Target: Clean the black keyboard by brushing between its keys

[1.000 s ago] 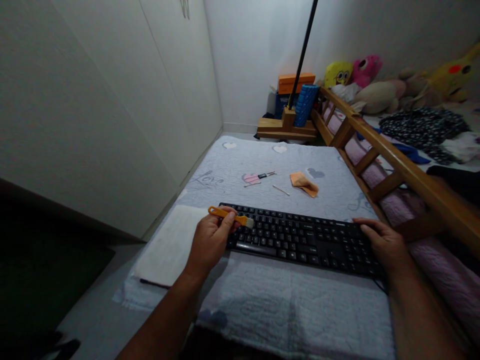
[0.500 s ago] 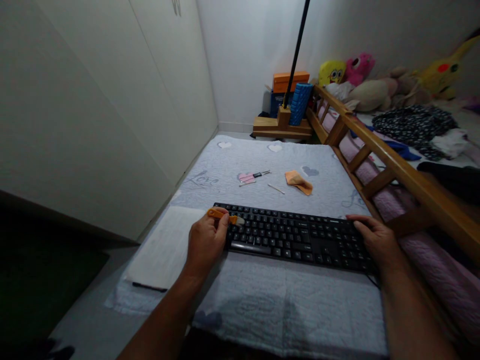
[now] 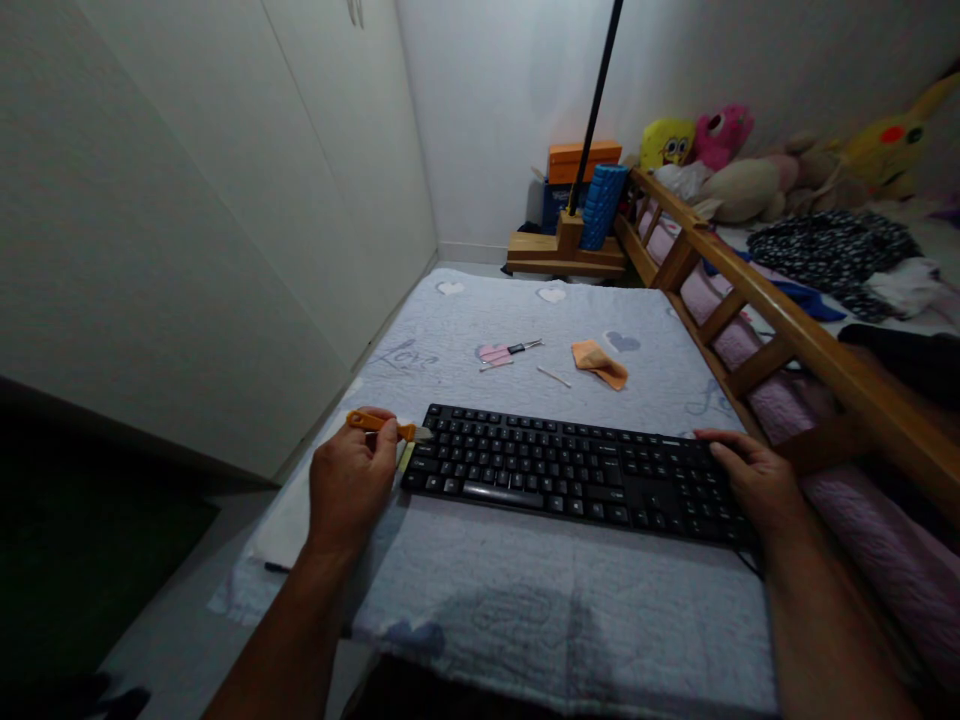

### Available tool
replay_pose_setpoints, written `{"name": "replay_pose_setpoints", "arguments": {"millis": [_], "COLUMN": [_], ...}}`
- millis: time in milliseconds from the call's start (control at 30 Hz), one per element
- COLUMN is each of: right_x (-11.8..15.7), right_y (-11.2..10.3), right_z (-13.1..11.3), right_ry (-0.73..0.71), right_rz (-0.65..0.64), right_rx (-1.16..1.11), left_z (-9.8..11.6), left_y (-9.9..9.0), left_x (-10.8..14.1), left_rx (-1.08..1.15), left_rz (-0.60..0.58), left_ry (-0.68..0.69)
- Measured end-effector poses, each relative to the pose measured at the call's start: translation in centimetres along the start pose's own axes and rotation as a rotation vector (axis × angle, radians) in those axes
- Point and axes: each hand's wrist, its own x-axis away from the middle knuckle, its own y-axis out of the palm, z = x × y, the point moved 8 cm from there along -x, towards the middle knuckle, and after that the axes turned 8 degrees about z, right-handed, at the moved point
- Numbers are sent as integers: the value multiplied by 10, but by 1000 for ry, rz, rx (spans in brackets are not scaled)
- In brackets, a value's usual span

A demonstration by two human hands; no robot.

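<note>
A black keyboard [image 3: 517,460] lies across the cloth-covered table. My left hand [image 3: 352,465] is closed around the orange handle of a small brush [image 3: 405,432], its pale bristles at the keyboard's upper left keys. At the other end, my right hand [image 3: 750,475] grips the keyboard's right edge, thumb on top and the other fingers partly hidden. Beyond the keyboard lie an orange cloth [image 3: 598,364], a cotton swab [image 3: 553,377] and a slim tool with a black section and metal tips [image 3: 517,349].
A white sheet or pad [image 3: 289,525] lies partly under my left arm. Along the right runs a wooden bed rail [image 3: 795,320], with soft toys behind it. White cabinet doors [image 3: 225,200] stand on the left. A blue foam roller [image 3: 602,208] stands beyond the table.
My left hand has moved left with the brush, from over the keys to the keyboard's left end. The right hand and the keyboard stay in place.
</note>
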Motion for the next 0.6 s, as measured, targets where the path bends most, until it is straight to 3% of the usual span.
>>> {"name": "replay_pose_setpoints", "arguments": {"millis": [133, 300, 400, 600], "right_x": [-1, -2, -2, 1], "right_y": [0, 1, 0, 0], "right_z": [0, 1, 1, -2], "right_ry": [-22, -27, -17, -6], "right_rz": [3, -7, -3, 7], "right_rx": [8, -8, -11, -30], "left_z": [-3, -5, 0, 4], "left_y": [-6, 15, 17, -6], "left_x": [0, 12, 13, 4], "left_rx": [15, 309, 213, -56], "left_rz": [70, -56, -60, 102], "left_ry": [-10, -161, -121, 35]}}
